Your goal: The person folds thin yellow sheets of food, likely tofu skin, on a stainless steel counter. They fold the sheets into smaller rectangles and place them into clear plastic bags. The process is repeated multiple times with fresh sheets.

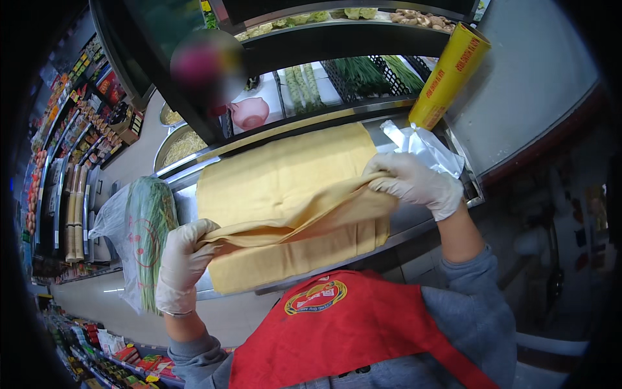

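Observation:
My left hand [187, 267], in a pale disposable glove, grips the left end of a bunched, pale yellow sheet [301, 223], which looks like tofu skin or cloth. My right hand [413, 182], gloved the same way, is closed on the sheet's right end. Between my hands the sheet hangs in a long fold above a stack of similar flat yellow sheets [272, 175] on a metal counter. Just past my right hand lies a crumpled clear plastic wrap or bag [430, 153]. The underside of the held sheet is hidden.
A yellow roll of cling film [449, 78] stands tilted at the back right, by a wall. Bagged long green vegetables [150, 238] lie left of the stack. Behind the counter are a metal basin of sprouts [182, 146], a pink scoop [250, 113] and shelves of vegetables.

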A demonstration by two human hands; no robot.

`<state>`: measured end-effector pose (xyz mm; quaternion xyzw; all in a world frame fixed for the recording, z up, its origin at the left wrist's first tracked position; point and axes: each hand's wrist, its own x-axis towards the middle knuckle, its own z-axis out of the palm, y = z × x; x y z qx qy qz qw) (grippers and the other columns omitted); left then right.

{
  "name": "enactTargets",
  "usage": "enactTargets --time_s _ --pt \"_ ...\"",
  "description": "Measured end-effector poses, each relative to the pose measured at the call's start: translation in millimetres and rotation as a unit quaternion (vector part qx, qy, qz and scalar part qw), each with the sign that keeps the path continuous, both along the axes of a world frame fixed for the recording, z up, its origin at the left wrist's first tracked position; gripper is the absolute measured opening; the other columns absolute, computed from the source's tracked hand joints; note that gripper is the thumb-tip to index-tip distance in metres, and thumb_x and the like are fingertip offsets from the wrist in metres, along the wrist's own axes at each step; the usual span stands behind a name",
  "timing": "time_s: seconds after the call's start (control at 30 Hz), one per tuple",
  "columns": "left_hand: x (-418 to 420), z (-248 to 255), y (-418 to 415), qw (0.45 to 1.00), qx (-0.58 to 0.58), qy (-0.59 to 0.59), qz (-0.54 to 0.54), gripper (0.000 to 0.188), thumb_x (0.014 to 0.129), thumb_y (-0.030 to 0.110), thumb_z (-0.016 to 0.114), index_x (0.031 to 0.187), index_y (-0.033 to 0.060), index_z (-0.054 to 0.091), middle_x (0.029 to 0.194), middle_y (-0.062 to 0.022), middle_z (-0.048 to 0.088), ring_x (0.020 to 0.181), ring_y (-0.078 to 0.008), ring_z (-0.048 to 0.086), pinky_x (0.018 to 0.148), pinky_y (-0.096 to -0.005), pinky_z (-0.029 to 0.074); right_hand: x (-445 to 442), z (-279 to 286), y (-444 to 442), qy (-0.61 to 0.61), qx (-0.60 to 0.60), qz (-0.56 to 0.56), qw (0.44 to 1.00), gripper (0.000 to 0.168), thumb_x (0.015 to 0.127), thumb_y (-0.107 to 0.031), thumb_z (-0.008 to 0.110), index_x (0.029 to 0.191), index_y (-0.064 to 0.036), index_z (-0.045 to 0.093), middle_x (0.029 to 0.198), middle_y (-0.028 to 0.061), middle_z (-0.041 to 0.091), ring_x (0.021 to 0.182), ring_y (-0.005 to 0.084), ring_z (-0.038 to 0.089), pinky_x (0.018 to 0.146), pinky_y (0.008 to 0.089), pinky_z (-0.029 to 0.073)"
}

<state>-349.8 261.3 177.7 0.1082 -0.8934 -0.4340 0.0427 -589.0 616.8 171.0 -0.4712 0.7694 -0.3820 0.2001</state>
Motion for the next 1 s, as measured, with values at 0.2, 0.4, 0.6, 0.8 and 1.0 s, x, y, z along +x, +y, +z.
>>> enactTargets --time_s 0.2,0.4,0.6,0.8,1.0 --pt "-2 -27 -2 0.976 0.154 -0.143 0.063 0.017 0.085 0.008 0.073 0.098 -0.0029 0.068 0.082 -0.0008 0.065 0.075 -0.0077 0.057 0.067 -0.0238 0.046 -27 -1 -48 0.179 0.078 -0.020 0.980 0.023 0.087 -0.020 0.068 0.102 -0.004 0.061 0.090 0.0187 0.066 0.087 0.0388 0.064 0.073 0.0443 0.050" --pt "9 -159 -40 0.970 0.108 -0.172 0.132 0.030 0.091 0.011 0.068 0.115 -0.0068 0.063 0.097 -0.0061 0.069 0.083 -0.0105 0.061 0.074 -0.0249 0.049 -43 -97 -118 0.237 0.051 -0.192 0.951 0.051 0.086 -0.017 0.068 0.133 -0.004 0.052 0.129 0.0207 0.059 0.115 0.0361 0.058 0.100 0.0404 0.045" --pt "5 -148 -11 0.966 0.140 -0.112 0.185 0.047 0.085 0.008 0.075 0.123 -0.0113 0.056 0.097 -0.0097 0.069 0.085 -0.0125 0.064 0.074 -0.0235 0.052 -25 -132 -102 0.199 -0.021 -0.288 0.937 0.064 0.085 -0.026 0.070 0.138 0.001 0.047 0.131 0.0207 0.057 0.123 0.0358 0.052 0.103 0.0421 0.043" --pt "19 -167 -13 0.978 0.018 -0.089 0.186 0.050 0.075 0.007 0.081 0.119 -0.0061 0.061 0.101 -0.0176 0.071 0.093 -0.0221 0.069 0.082 -0.0309 0.054 -38 -149 -124 0.092 0.045 -0.285 0.953 0.052 0.082 -0.022 0.071 0.127 -0.003 0.057 0.125 0.0187 0.061 0.119 0.0333 0.056 0.100 0.0408 0.045" --pt "18 -178 -5 0.975 -0.090 -0.031 0.200 0.039 0.077 0.004 0.076 0.115 -0.0013 0.065 0.104 -0.0195 0.070 0.098 -0.0314 0.068 0.088 -0.0360 0.052 -32 -153 -68 0.049 -0.145 -0.140 0.978 0.018 0.074 -0.001 0.061 0.091 -0.006 0.060 0.096 0.0102 0.063 0.100 0.0294 0.059 0.090 0.0381 0.046"
